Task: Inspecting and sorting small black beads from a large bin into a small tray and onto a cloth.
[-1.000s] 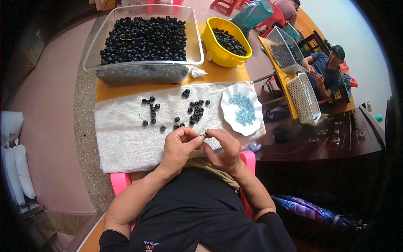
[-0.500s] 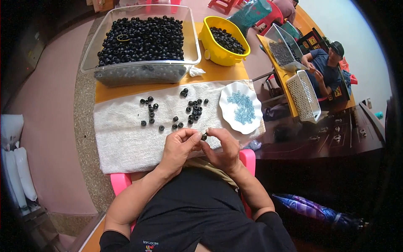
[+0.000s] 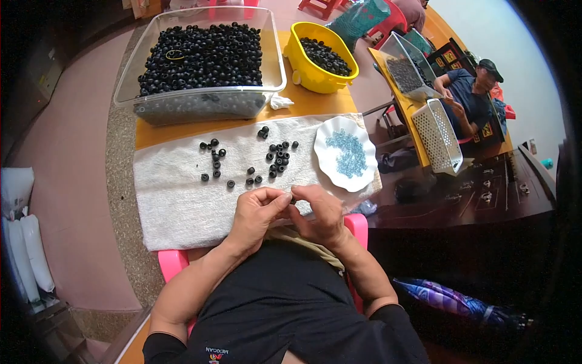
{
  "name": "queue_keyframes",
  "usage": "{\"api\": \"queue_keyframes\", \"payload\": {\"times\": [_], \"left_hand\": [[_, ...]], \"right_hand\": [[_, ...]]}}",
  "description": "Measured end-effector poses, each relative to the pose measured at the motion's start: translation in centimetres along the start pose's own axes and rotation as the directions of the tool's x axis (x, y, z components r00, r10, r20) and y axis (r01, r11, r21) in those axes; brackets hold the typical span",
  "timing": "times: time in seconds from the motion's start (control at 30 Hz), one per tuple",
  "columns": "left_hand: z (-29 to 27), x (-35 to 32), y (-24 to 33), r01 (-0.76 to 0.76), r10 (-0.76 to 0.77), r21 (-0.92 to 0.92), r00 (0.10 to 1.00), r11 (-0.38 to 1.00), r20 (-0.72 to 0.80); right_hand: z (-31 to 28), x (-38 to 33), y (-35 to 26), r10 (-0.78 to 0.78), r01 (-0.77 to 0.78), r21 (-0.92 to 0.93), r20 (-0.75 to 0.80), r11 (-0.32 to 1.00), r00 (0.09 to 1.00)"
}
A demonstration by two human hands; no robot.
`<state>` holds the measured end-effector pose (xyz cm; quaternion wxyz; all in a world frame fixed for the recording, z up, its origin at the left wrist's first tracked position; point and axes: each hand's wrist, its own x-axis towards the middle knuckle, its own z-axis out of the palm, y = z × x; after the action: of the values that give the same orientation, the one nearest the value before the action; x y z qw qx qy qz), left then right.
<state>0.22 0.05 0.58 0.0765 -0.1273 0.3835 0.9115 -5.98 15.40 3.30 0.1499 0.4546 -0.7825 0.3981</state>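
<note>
Both our left hand and right hand pinch one black bead.
Our grip now covers more of it than a moment ago, so we're still handling it; loose beads dot the white towel.

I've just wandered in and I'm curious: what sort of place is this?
Likely a small workshop for handwork: a clear bin and a yellow tub hold many small black pieces, more lie on a white towel, and another person sits nearby.
</note>
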Motion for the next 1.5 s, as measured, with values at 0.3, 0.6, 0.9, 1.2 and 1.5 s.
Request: {"api": "queue_keyframes", "payload": {"times": [0.3, 0.6, 0.9, 1.2, 1.5], "left_hand": [[-0.2, 0.1, -0.2, -0.031, 0.031, 0.009, 1.000, 0.999, 0.000], [-0.3, 0.2, -0.4, -0.046, 0.046, 0.011, 0.998, 0.999, -0.050], [-0.2, 0.1, -0.5, 0.016, -0.015, 0.027, 0.998, 1.000, -0.055], [-0.3, 0.2, -0.1, 0.040, -0.038, 0.058, 0.998, 0.998, -0.040], [0.0, 0.2, -0.3, -0.017, 0.018, 0.058, 1.000, 0.998, -0.025]], "right_hand": [[0.3, 0.1, 0.7, -0.041, 0.041, 0.017, -0.006, 0.999, 0.999], [-0.9, 1.8, 2.8, 0.179, -0.185, 0.086, 0.070, 0.979, 0.981], [-5.4, 11.8, 9.6, -0.025, 0.006, -0.175, -0.106, 0.985, 0.994], [-4.5, 15.7, 14.1, 0.040, -0.078, -0.346, -0.114, 0.935, 0.993], [-1.2, 9.2, 7.8, 0.173, -0.046, -0.261, 0.489, 0.964, 0.855]]}}
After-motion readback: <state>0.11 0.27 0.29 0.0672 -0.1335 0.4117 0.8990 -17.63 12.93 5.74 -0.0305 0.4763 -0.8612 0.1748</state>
